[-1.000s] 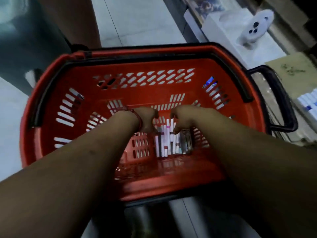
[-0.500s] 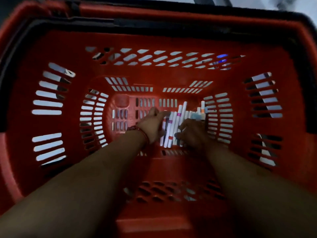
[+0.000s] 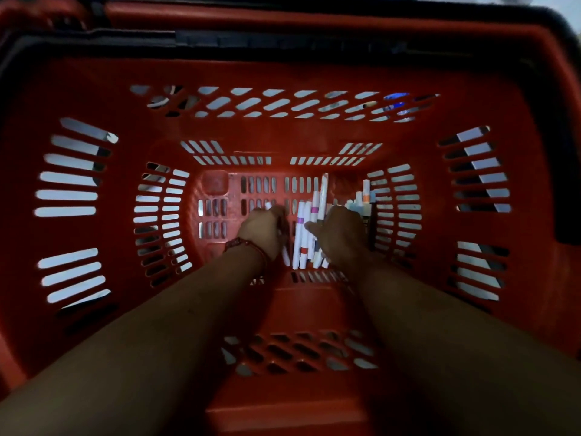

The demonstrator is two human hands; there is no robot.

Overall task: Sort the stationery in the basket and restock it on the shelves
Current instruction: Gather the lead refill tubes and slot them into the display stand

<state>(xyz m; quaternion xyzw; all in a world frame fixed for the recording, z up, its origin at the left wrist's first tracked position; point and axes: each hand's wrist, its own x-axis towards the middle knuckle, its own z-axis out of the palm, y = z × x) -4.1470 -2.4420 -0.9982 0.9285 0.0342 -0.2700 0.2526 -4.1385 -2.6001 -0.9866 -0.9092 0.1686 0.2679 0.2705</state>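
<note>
Hazards, as judged: white plastic marker pens (image 3: 300, 237) have smooth round barrels, likely to roll or slide out of a partial handful; thin ones could wedge in the floor slots of the red plastic shopping basket (image 3: 314, 73); scooping too many at once would mix colours and undo the sorting; dim light makes the band colours easy to misread. Description: slim white barrels with pink, purple, orange and red bands, lying roughly parallel in a loose heap. Location: basket floor, right of centre, with a few more leaning at the right inner wall. Left hand (image 3: 261, 231): grip curled, apparently round one pen whose white ends show above and below the fist. Right hand (image 3: 341, 236): laid over the heap, back to the camera, fingers hidden; whether its grip is spread or pinching cannot be told. Shelves: not in view.
</note>
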